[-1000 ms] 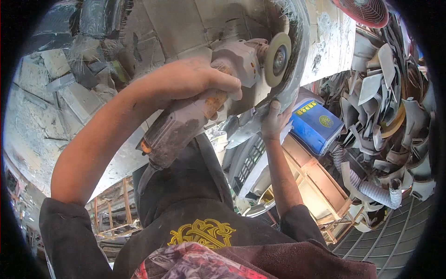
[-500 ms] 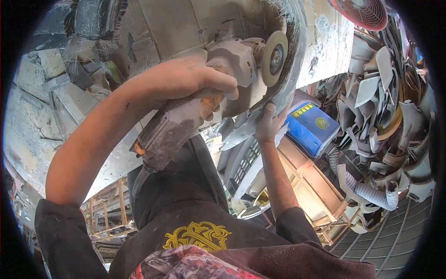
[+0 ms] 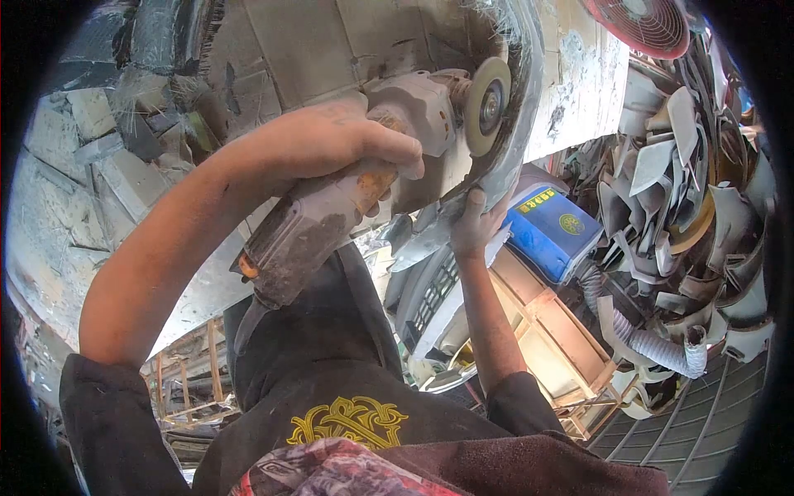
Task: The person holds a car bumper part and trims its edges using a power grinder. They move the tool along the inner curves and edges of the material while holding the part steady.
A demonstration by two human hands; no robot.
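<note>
My left hand (image 3: 364, 142) is wrapped round the body of a dusty angle grinder (image 3: 302, 240), thumb on top. A pale, worn disc (image 3: 490, 106) on its head sits against the inner side of a curved grey moulded part (image 3: 529, 91). That part has a raised rim and ragged, fibrous edges. Lower on the same rim, my right hand (image 3: 473, 221) grips the edge with its thumb on the near side and its fingers mostly hidden behind. The grinder's tail and cord point back toward my black shirt.
Scraps and offcuts (image 3: 124, 165) cover the work surface at the left. A blue box (image 3: 552, 231) with a ribbed hose (image 3: 662, 351) stands at the right, beside a wooden frame (image 3: 554, 339). Behind are piled curved grey pieces (image 3: 653, 165) and a red fan (image 3: 641, 21).
My right hand and the lower edge of the grey part have shifted slightly downward and left. The grinder stays in nearly the same place in my left hand.
</note>
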